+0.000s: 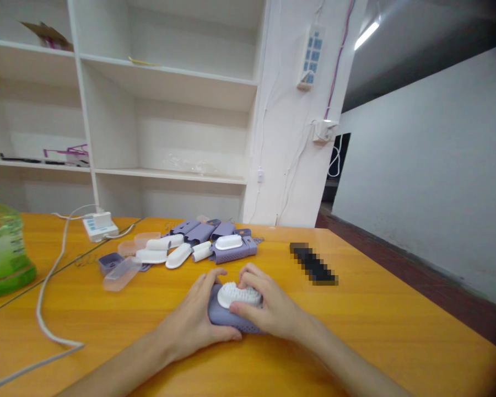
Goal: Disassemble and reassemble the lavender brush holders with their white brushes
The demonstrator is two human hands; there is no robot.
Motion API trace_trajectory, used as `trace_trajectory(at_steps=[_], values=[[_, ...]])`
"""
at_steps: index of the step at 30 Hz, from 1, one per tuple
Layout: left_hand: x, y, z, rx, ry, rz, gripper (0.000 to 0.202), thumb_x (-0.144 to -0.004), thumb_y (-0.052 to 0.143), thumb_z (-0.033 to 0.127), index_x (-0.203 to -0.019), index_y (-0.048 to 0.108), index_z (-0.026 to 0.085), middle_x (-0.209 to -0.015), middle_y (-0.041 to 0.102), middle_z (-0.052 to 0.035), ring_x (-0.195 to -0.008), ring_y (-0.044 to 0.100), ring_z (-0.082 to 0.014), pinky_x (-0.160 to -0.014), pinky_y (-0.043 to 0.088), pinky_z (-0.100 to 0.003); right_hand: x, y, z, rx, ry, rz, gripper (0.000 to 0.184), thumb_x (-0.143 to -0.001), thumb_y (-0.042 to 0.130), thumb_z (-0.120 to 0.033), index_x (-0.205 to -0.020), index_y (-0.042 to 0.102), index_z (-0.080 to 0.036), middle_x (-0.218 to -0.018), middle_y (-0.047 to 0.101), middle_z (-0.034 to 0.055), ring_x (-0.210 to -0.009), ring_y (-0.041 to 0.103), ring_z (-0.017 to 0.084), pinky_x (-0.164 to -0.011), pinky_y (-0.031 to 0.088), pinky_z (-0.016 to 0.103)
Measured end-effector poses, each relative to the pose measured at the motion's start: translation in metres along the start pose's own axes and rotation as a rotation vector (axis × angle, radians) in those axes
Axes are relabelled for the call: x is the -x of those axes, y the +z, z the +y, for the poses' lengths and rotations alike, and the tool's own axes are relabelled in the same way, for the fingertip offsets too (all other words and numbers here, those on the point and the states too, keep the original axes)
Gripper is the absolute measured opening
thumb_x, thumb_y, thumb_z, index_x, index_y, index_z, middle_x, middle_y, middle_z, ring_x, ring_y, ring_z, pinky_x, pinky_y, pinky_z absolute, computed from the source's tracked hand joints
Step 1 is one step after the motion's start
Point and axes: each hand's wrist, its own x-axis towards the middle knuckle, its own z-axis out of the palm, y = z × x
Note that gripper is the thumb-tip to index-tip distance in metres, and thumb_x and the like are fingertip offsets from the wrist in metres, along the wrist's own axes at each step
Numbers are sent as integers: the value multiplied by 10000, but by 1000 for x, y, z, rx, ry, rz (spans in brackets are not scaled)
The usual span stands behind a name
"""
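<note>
The case (220, 317), pale purple with small holes along its near side, lies on the orange table (367, 314) between the person's two hands. The left hand (194, 313) grasps the case around its left end, thumb along the near side and fingers curled about the far side. The right hand (275, 303) grips the brush (238, 296), a white oval with its bristles facing up, at the top of the case; its thumb is at the near edge and its fingers bend over the bristles. The right hand hides part of both, so I cannot tell whether the brush sits in the case or only rests on it.

Beyond the case is a loose cluster: more purple cases (199, 234), white rollers (201, 251), a smooth white oval (178, 256) and another oval (228, 242) lying on a purple case. Beyond the case and to its left are a clear box (122, 274) and a small purple tray (111, 261).

Farther left of the case stand a green bottle (2, 248) and, farther back, a power strip (100, 229); a white cable (45, 325) bends across the table on that side. To the right of the case lies a dark, pixelated thing (314, 266). White shelves (169, 71) rise well behind the case.
</note>
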Motion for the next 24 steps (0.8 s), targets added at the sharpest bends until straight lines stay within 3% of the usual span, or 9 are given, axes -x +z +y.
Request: trace_trajectory(at_steps=[3,5,8,11,16,20,24], values=[[-2,-1,1,17,3,-17,963,-623,910,474,-1414,403,259,-1385,559,-128,-1286,549,-366,-1102,441,-560,-10,11,-6,122,15,34,130,-866,678,-266,-914,567,-221,-949,546,11,-898,499,210,-798,405,336],[-5,-1,1,36,23,-25,998,-610,920,476,-1430,394,259,-1396,554,-128,-1300,543,-366,-1110,437,-556,-16,18,-10,118,44,41,159,-896,674,-357,-901,591,-222,-956,564,25,-923,504,225,-822,406,358],[-8,-1,0,57,53,-41,1070,-596,929,479,-1475,357,269,-1468,508,-133,-1370,490,-373,-1150,403,-560,-23,23,-13,11,110,84,258,-922,658,-482,-919,649,-225,-1004,616,45,-979,544,240,-875,408,370],[-8,0,-2,64,59,-44,1143,-595,930,465,-1526,296,271,-1552,431,-149,-1428,427,-386,-1180,362,-578,-26,24,-15,-106,164,126,276,-964,606,-469,-918,705,-215,-965,677,45,-944,594,226,-848,411,338],[-8,4,-5,78,79,-36,1183,-593,931,451,-1553,264,265,-1549,447,-146,-1428,426,-385,-1181,357,-576,-36,32,-14,-303,258,201,426,-979,548,-510,-772,738,-189,-773,718,27,-750,628,196,-681,406,297],[-8,6,-5,105,107,-15,1272,-582,942,422,-1583,172,272,-1581,408,-132,-1442,407,-363,-1191,356,-531,-46,41,-7,-380,315,309,545,-1007,424,-520,-685,706,-183,-717,709,45,-730,649,202,-689,443,299],[-8,7,-5,106,117,-17,1281,-593,944,428,-1590,152,286,-1591,390,-127,-1446,395,-358,-1196,343,-532,-49,43,-4,-429,333,356,490,-973,445,-456,-644,690,-188,-695,697,47,-706,642,198,-695,465,297]])
